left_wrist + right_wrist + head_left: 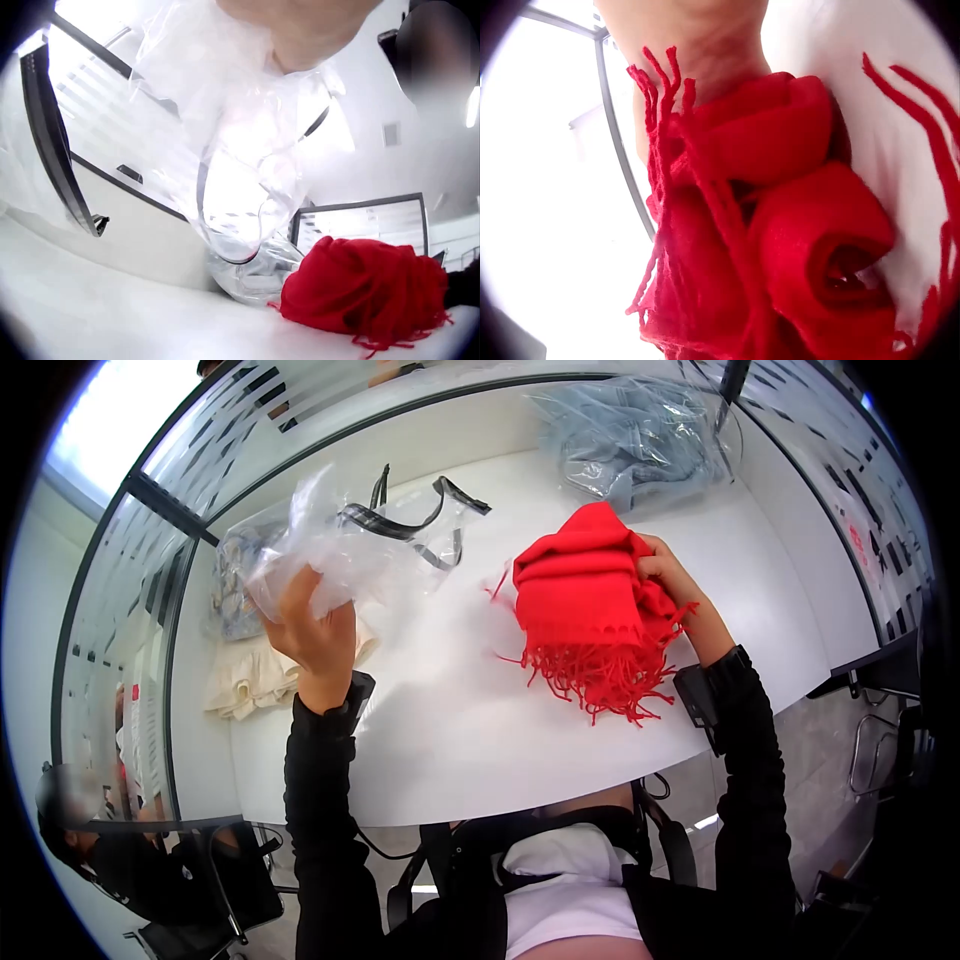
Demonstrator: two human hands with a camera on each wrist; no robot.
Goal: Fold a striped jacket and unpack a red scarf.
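My left hand [318, 635] pinches a crumpled clear plastic bag [330, 555] raised over the left side of the table. Dark strips [400, 525] run along the bag's far part. On the right, my right hand [662, 568] grips a folded red scarf [580, 585] by its right side, and its long fringe hangs toward the table's front. In the right wrist view, rolled folds of the scarf [742, 150] hide the fingertips. The left wrist view has the bag [240, 150] hanging from the hand [307, 30], with the scarf [360, 289] lower right.
A cream cloth [250, 678] lies at the left, beside a plastic-wrapped patterned item [235, 585]. At the back right sits a clear bag holding something blue-grey [635, 445]. Low panels [790, 510] border the white table [480, 740]. Another person [150, 870] is at the lower left.
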